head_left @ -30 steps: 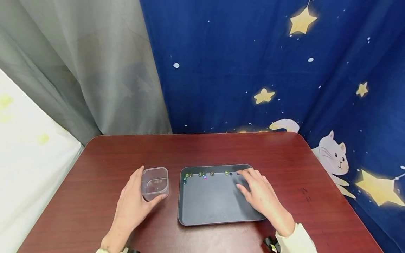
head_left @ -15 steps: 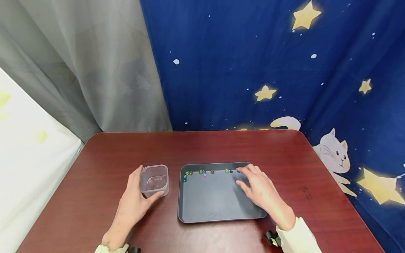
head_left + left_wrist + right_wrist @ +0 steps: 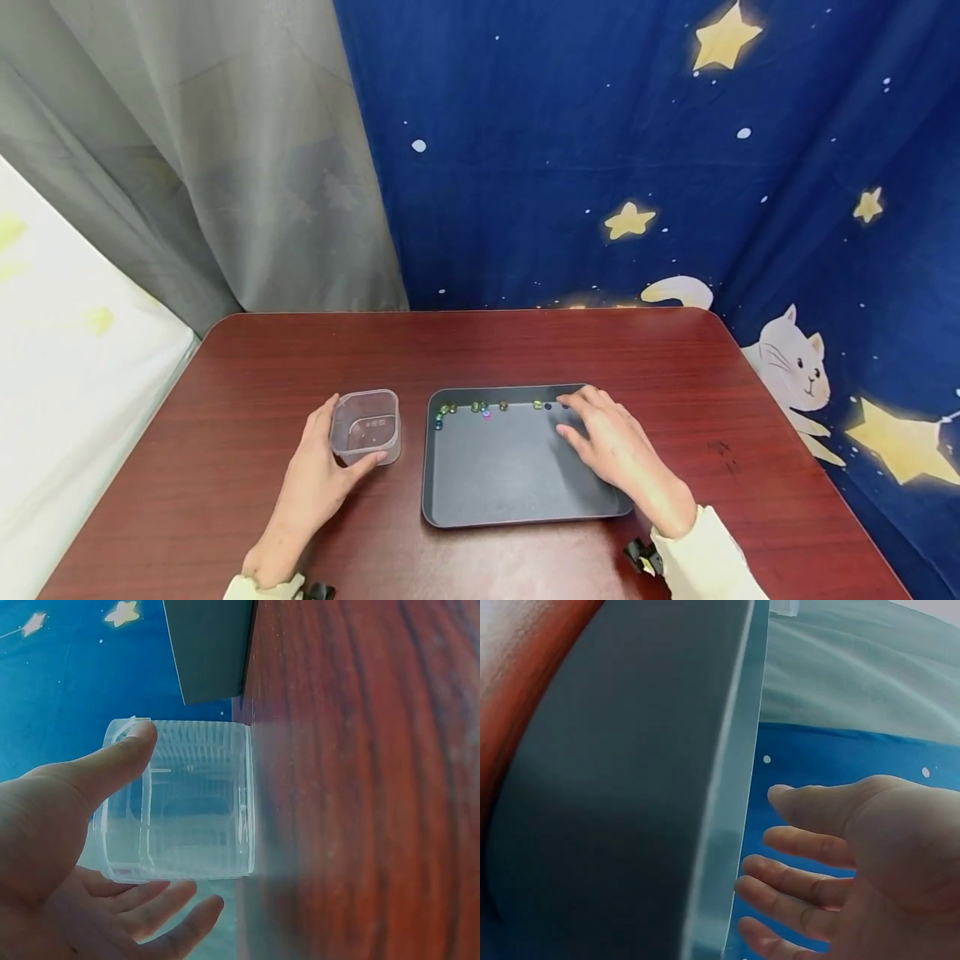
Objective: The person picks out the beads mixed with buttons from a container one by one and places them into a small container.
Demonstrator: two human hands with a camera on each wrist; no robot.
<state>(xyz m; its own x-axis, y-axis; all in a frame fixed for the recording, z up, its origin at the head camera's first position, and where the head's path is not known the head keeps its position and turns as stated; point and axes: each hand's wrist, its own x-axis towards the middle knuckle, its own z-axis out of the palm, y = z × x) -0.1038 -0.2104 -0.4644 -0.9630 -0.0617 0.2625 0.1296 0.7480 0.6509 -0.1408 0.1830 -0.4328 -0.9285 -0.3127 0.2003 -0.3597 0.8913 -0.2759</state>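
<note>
My left hand holds a clear square plastic tub that stands upright on the table. In the left wrist view, the thumb lies against the tub at its rim, with the fingers on the opposite side. My right hand hovers over the right side of a dark grey tray, fingers apart and loosely bent. Small glass marbles in green, blue and brown lie along the tray's far edge, several near its left corner. A dark marble is just by the right fingertips. The right wrist view shows nothing in that hand.
The reddish-brown wooden table carries the tray and tub, with a strip of tabletop between them. A grey curtain and a blue star-patterned curtain hang behind the table's far edge.
The head view has tilted slightly, so the scene sits a little higher than a second ago. Both hands, the tub and the marbles keep practically the same places.
</note>
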